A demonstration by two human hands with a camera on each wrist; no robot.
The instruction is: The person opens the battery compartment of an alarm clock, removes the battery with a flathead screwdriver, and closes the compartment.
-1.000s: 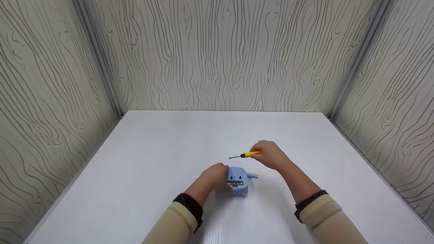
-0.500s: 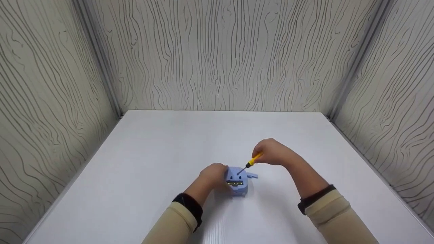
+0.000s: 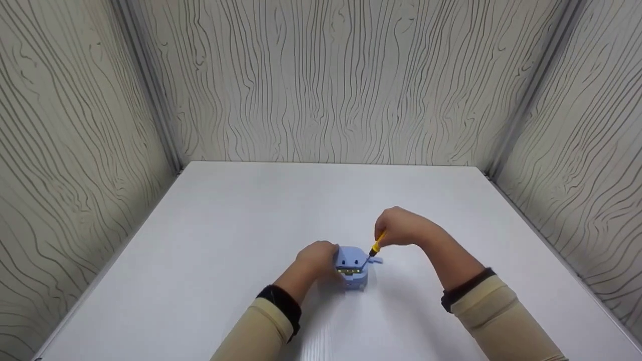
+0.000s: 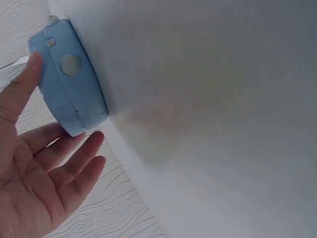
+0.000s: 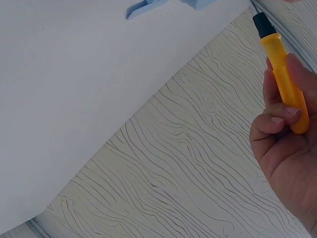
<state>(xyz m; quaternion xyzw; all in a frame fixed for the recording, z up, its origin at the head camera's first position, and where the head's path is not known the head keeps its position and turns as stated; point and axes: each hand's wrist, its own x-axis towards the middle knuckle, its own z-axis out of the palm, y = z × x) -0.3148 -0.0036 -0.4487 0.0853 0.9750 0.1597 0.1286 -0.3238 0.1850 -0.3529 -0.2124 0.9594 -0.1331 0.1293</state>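
Apparently for steadiness, the light-blue, rounded plastic device [image 3: 350,253] is gripped from its left side by the left hand [image 3: 317,258], on the white desk [image 3: 241,215]. The yellow-handled, metal-shafted screwdriver [image 5: 277,59] is held in the right hand [image 3: 402,227], slanted down toward the device, presumably for control.

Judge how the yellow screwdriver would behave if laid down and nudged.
The screwdriver would probably roll, since its handle looks rounded. It should stay stiff, judging by its thin, straight shaft.
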